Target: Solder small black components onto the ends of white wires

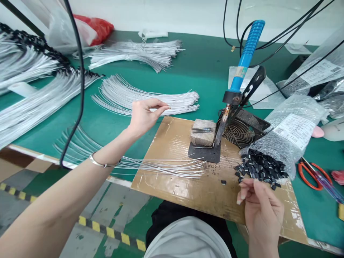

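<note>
My left hand [149, 113] is closed in a pinch at the near side of a fanned bundle of thin white wires [150, 96]; whether a wire is between the fingertips does not show. My right hand [260, 211] is also pinched, just in front of a heap of small black rectangular pieces [262, 166]. What its fingers hold is too small to make out. Below my left forearm, a looser row of white wires [172, 168] reaches onto the cardboard sheet [172, 190]. A single black piece [223, 182] lies apart on the cardboard.
A blue-handled soldering iron [247, 53] stands tilted in a holder, its tip by a worn block [202, 132]. Behind it is a round-grilled fan [239, 132]. Orange-handled scissors [313, 175] and plastic bags [295, 125] are at right. More wire bundles [134, 53] lie at back left. A black cable [80, 71] hangs at left.
</note>
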Demonstrator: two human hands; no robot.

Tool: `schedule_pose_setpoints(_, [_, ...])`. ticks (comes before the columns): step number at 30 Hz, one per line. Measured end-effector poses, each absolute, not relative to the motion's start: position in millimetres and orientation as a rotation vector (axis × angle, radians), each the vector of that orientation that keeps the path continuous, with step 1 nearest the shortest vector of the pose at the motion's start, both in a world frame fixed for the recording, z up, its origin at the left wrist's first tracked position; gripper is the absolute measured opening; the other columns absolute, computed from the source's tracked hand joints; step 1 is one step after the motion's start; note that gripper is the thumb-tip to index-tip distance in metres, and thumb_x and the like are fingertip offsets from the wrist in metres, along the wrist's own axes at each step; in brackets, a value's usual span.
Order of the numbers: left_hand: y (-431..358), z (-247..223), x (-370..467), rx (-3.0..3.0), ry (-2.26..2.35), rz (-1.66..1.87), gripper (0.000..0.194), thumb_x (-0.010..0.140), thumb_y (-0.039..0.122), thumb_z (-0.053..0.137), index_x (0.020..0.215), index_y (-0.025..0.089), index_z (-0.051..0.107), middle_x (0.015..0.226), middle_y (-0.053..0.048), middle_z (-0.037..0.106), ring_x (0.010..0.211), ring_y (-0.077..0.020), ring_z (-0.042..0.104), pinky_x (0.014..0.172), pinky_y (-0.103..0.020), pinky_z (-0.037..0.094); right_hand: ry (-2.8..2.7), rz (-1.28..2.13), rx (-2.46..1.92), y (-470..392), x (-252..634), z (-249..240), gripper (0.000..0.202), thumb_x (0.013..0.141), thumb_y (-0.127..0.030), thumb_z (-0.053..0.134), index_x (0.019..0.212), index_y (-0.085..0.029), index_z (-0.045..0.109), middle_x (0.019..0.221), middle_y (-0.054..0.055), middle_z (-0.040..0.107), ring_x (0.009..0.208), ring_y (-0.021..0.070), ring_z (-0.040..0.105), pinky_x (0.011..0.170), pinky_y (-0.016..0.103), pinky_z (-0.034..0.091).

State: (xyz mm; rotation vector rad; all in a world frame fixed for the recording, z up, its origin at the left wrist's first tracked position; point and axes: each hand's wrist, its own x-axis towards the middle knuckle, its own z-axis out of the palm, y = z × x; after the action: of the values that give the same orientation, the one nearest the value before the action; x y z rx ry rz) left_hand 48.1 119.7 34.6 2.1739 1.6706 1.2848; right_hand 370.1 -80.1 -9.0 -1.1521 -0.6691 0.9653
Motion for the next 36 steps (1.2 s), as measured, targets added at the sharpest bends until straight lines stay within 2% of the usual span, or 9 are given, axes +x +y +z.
schedule_pose_setpoints(14, [116.5, 37.1, 44.0, 2.276, 1.684, 1.266, 0.012, 0.086, 0.031, 0.074, 0.084, 0.025, 0.084, 0.09, -0.002, 0.084, 0.083, -0.0227, 0.079, 0.078, -0.03, 0.058, -0.676, 0.95, -1.162, -80.0, 369.1, -10.6, 0.017, 0.082, -0.034, 0.08, 0.079, -0.017, 0.082, 0.069, 0.008, 0.075, 0.044, 0.0127, 0.06, 0.036, 0.024, 0.051])
schedule_pose_setpoints(25, [120.6, 33.1, 42.8, 2.129, 1.594, 1.179, 0.011, 0.079, 0.035, 0.078, 0.079, 0.026, 0.084, 0.085, -0.003, 0.084, 0.082, -0.0256, 0.079, 0.078, -0.034, 0.06, -0.676, 0.955, -1.182, -80.7, 369.5, -11.1, 0.018, 0.082, -0.034, 0.08, 0.079, -0.017, 0.082, 0.069, 0.008, 0.075, 0.045, 0.0126, 0.06, 0.037, 0.024, 0.051])
schedule_pose_setpoints(31, [126.0, 32.9, 46.3, 2.051, 1.527, 1.124, 0.018, 0.08, 0.036, 0.074, 0.075, 0.02, 0.08, 0.07, -0.004, 0.079, 0.069, -0.0204, 0.074, 0.069, -0.03, 0.057, -0.681, 0.94, -1.199, -80.3, 368.5, -8.6, 0.018, 0.081, -0.035, 0.08, 0.078, -0.018, 0.082, 0.067, 0.008, 0.074, 0.043, 0.0131, 0.059, 0.036, 0.025, 0.05])
schedule_pose_setpoints(36, [112.3, 49.0, 50.3, 2.021, 1.524, 1.154, 0.02, 0.08, 0.037, 0.07, 0.073, 0.02, 0.074, 0.063, -0.002, 0.071, 0.053, -0.0139, 0.059, 0.052, -0.027, 0.045, -0.685, 0.937, -1.199, -80.5, 370.3, -8.6, 0.019, 0.08, -0.036, 0.081, 0.077, -0.018, 0.082, 0.067, 0.008, 0.074, 0.044, 0.0134, 0.058, 0.036, 0.025, 0.048])
